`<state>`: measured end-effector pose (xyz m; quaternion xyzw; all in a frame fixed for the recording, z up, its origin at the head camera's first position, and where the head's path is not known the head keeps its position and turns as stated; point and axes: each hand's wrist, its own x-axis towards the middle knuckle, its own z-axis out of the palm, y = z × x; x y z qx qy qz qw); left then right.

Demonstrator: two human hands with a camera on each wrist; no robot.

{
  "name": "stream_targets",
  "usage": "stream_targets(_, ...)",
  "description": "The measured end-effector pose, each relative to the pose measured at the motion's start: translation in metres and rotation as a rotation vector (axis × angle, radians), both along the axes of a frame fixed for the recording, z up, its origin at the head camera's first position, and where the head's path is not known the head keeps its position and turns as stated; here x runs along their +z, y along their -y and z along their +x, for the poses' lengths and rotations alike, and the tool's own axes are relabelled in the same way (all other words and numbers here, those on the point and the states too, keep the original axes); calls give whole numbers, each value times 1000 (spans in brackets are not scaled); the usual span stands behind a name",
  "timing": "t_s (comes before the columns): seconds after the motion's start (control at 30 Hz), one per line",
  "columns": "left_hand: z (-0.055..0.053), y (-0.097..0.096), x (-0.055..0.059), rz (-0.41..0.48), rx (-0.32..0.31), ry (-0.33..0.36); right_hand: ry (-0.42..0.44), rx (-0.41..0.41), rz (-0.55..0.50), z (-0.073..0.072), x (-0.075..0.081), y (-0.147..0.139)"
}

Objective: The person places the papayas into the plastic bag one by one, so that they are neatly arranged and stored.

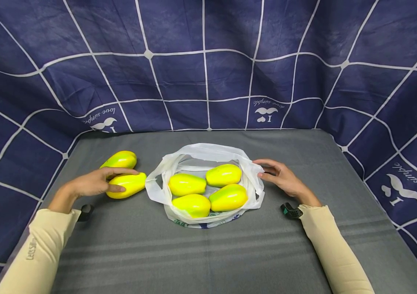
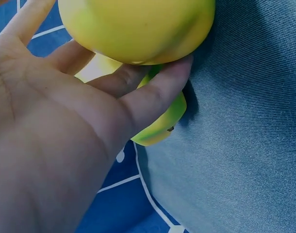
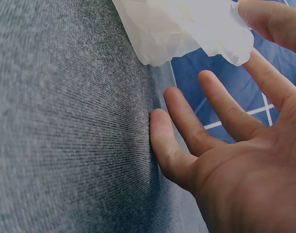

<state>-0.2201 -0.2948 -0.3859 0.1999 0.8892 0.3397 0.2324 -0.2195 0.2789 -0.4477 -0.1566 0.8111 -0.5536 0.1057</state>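
Note:
My left hand (image 1: 96, 181) grips a yellow mango (image 1: 131, 185) lying on the grey cloth, thumb on the near side and fingers over the top. Right behind it lies a second mango (image 1: 124, 158), which shows green patches in the left wrist view, below the held mango (image 2: 138, 29). In the middle, a white plastic bag (image 1: 208, 151) stands with its mouth spread, several yellow mangoes (image 1: 228, 198) inside. At the bag's right rim, my right hand (image 1: 282, 177) pinches the plastic (image 3: 187, 34) between thumb and index finger; the other fingers are spread, the little finger against the cloth.
Grey cloth (image 1: 208, 261) covers the table surface. A dark blue curtain (image 1: 179, 77) with white grid lines rises along the back and both sides. Dark bands with small devices (image 1: 291, 210) sit at both wrists, beside beige sleeves (image 1: 331, 245).

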Motion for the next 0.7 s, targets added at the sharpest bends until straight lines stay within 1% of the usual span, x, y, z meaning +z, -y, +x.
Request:
stream_targets(0.23, 2, -2, -1, 4, 12, 10, 0, 2, -12, -1, -2, 0)
stream_targets(0.37, 4, -2, 0, -5, 12, -9, 4, 7, -14, -1, -1, 0)
stream_targets(0.5, 6, -2, 6, -14, 23, -36, 8, 6, -15, -1, -1, 0)
stream_targets(0.7, 8, -1, 22, -55, 65, -43, 12, 5, -19, -1, -1, 0)
